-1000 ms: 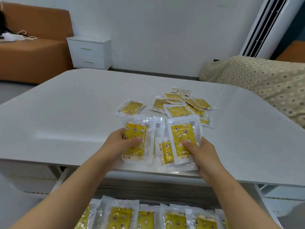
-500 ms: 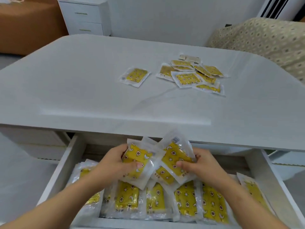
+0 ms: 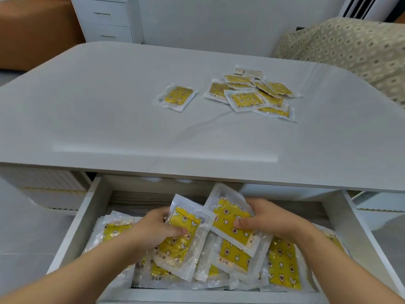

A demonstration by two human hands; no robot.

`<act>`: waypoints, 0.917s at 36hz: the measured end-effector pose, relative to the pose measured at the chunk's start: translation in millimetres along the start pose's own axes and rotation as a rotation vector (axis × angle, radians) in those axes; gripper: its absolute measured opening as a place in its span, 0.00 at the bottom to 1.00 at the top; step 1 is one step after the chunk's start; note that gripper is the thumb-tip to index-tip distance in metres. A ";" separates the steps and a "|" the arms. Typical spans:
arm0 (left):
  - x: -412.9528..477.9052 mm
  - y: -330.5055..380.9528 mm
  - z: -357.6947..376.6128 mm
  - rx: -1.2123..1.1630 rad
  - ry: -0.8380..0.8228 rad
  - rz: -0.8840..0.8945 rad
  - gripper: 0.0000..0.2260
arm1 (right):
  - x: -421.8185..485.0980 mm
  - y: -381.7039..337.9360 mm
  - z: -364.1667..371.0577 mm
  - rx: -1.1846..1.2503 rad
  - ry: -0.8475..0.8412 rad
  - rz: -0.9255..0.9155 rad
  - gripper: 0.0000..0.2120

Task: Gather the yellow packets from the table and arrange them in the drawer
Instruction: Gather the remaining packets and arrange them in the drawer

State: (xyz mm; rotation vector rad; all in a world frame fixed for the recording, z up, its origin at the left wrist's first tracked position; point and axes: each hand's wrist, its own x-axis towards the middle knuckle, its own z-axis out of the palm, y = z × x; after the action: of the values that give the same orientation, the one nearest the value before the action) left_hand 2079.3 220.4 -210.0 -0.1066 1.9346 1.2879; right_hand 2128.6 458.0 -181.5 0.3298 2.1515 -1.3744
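Yellow packets fill the open drawer (image 3: 86,218), which I see pulled out under the near edge of the table (image 3: 109,110). Over it the left hand (image 3: 153,227) grips a left packet (image 3: 183,235). The thumb is curled across the printed face and the other fingers are tucked behind, so the packet stands tilted with its top toward the table. The right hand (image 3: 271,218) pinches a right packet (image 3: 230,216), thumb pressed on the yellow print and fingers wrapped round its far edge. This one leans on a slant, and its inner edge meets the upper corner of the left packet. I cannot tell from here whether the lower ends of the two rest on what lies beneath. Under them a row (image 3: 282,262) of packets lies flat in the drawer, overlapping from the left wall to the right. Up on the table a lone packet (image 3: 176,97) lies flat, near but apart from a loose pile (image 3: 252,95) to its right. Past the table stand a white cabinet (image 3: 107,18) and an orange sofa (image 3: 32,34), with a patterned cover (image 3: 350,47) at the right.
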 end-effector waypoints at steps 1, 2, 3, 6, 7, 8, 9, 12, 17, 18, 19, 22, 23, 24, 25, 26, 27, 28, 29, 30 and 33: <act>0.0 -0.3 0.2 0.011 -0.007 -0.009 0.10 | 2.8 -0.5 0.6 -0.018 -0.020 0.006 0.07; 0.0 -0.5 0.2 0.031 -0.014 -0.010 0.10 | 5.5 -0.6 2.0 -0.026 -0.032 0.004 0.07; -0.3 -0.7 0.0 0.064 -0.020 -0.004 0.09 | 7.7 -0.5 4.0 -0.030 -0.037 0.004 0.06; 1.4 -1.3 -2.0 0.181 -0.012 0.025 0.06 | 12.3 1.5 9.5 -0.051 -0.044 0.000 0.06; 1.7 -0.6 -2.7 0.208 -0.005 0.036 0.05 | 12.9 1.9 10.6 -0.060 -0.044 -0.001 0.06; 2.7 -0.2 -3.8 0.234 0.005 0.046 0.04 | 13.3 2.2 11.2 -0.063 -0.040 -0.003 0.06; 3.2 0.9 -4.2 0.267 0.019 0.058 0.03 | 13.5 2.5 11.7 -0.063 -0.033 -0.006 0.06; 3.9 2.8 -5.9 0.392 0.067 0.089 0.08 | 15.1 3.8 13.8 -0.097 -0.009 -0.021 0.06; 2.6 4.7 -7.9 0.554 0.045 0.142 0.08 | 18.0 7.7 14.8 -0.100 0.058 -0.054 0.08; 2.2 4.9 -8.4 0.554 0.030 0.134 0.11 | 18.3 8.5 14.5 -0.096 0.070 -0.056 0.08; 1.6 5.1 -8.6 0.565 0.017 0.127 0.18 | 18.3 9.2 14.3 -0.089 0.077 -0.055 0.08; 3.2 2.2 -12.1 0.697 0.014 0.137 0.32 | 18.2 10.2 15.2 -0.076 0.083 -0.050 0.07; 4.3 1.6 -13.2 0.759 0.016 0.150 0.32 | 18.3 10.5 16.0 -0.074 0.084 -0.052 0.08; 5.1 1.1 -14.2 0.810 0.019 0.158 0.29 | 18.7 10.6 17.2 -0.073 0.085 -0.055 0.08; 5.4 0.7 -14.6 0.843 0.026 0.160 0.26 | 18.9 10.5 18.6 -0.076 0.084 -0.059 0.08; 5.4 0.9 -14.7 0.863 0.043 0.162 0.21 | 19.3 10.4 20.0 -0.082 0.083 -0.064 0.08; 5.8 1.0 -14.7 0.881 0.070 0.179 0.15 | 19.6 10.5 21.1 -0.091 0.082 -0.068 0.08; 6.4 1.4 -14.0 0.899 0.103 0.208 0.11 | 19.8 10.5 22.0 -0.098 0.082 -0.071 0.08; 7.3 1.8 -12.7 0.915 0.130 0.242 0.11 | 19.8 10.4 22.3 -0.097 0.085 -0.075 0.08; 9.1 1.5 -10.7 0.918 0.142 0.282 0.12 | 19.7 10.3 22.2 -0.089 0.091 -0.076 0.09; 13.4 1.7 -1.0 0.878 0.106 0.417 0.13 | 18.3 10.2 20.7 -0.058 0.129 -0.063 0.09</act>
State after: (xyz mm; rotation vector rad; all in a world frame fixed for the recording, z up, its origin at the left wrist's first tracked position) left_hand 2068.8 225.0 -217.3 0.7084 2.5270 0.5616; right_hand 2125.3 442.5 -206.3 0.3391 2.3210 -1.3555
